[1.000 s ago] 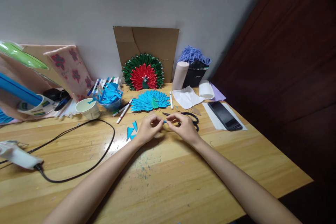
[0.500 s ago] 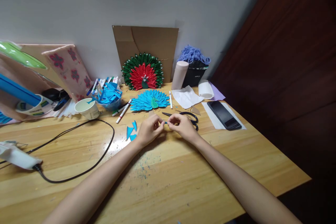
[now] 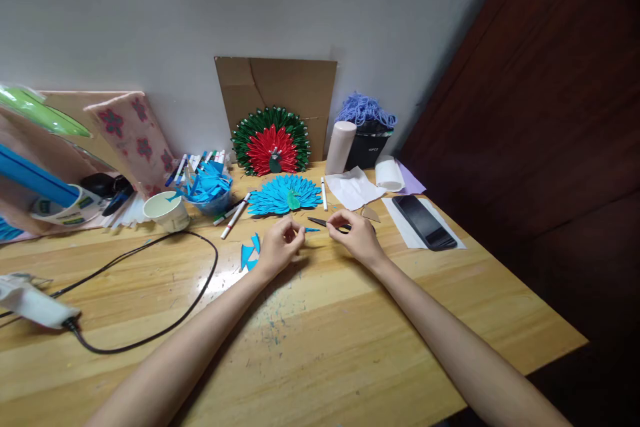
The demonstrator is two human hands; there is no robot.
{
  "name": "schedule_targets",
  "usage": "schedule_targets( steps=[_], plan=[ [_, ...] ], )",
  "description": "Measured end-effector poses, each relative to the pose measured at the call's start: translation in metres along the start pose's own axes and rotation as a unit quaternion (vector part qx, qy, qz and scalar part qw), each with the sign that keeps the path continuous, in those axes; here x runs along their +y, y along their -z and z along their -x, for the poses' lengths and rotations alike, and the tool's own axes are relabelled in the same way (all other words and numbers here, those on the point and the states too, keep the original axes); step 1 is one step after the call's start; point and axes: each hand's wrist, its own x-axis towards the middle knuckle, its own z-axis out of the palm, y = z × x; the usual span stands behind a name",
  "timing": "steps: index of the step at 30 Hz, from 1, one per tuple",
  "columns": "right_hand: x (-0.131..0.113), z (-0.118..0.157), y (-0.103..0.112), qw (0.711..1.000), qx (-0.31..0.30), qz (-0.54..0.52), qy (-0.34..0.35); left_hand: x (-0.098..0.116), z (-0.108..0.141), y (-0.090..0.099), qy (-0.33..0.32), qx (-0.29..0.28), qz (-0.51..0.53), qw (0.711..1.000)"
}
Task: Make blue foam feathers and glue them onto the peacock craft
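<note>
While, head view, the left grip point(image 3: 283, 245) pinches a thin, pointed blue strip point(image 3: 313, 229) between thumb and fingertips, the right grip point(image 3: 355, 238), just off the strip's tip, has fingertips nearly together; can't tell if it holds anything. Slim-bladed dark scissors point(image 3: 317, 221) just beyond, partly hidden by the right grip. Beyond left grip: spiky layered blue fan point(image 3: 273, 197), green body. Left of it: flat angular scraps point(image 3: 247, 256). Wood-grain surface point(image 3: 350, 340) below.
</note>
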Motion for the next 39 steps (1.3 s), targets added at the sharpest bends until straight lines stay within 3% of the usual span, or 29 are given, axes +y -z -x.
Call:
schedule_targets(
  steps=[4,8,18,28,39],
  plan=[
    [-0.012,0.005,-0.004,0.992,-0.006,0.024,0.12,0.0,0.0,0.0,0.006,-0.027,0.019,0.999],
    [-0.013,0.01,-0.011,0.986,-0.029,0.039,0.158,0.002,0.001,0.0,0.004,-0.058,0.045,0.997],
    [-0.009,0.009,-0.013,0.996,-0.008,-0.006,0.093,0.004,0.0,0.001,0.011,-0.062,0.051,0.997],
    [-0.008,0.009,-0.014,0.997,-0.01,-0.008,0.077,0.005,0.0,0.001,-0.001,-0.065,0.059,0.996],
    [-0.007,0.003,-0.008,0.998,-0.068,0.007,0.011,0.003,-0.001,0.0,-0.023,-0.038,0.019,0.999]
  ],
)
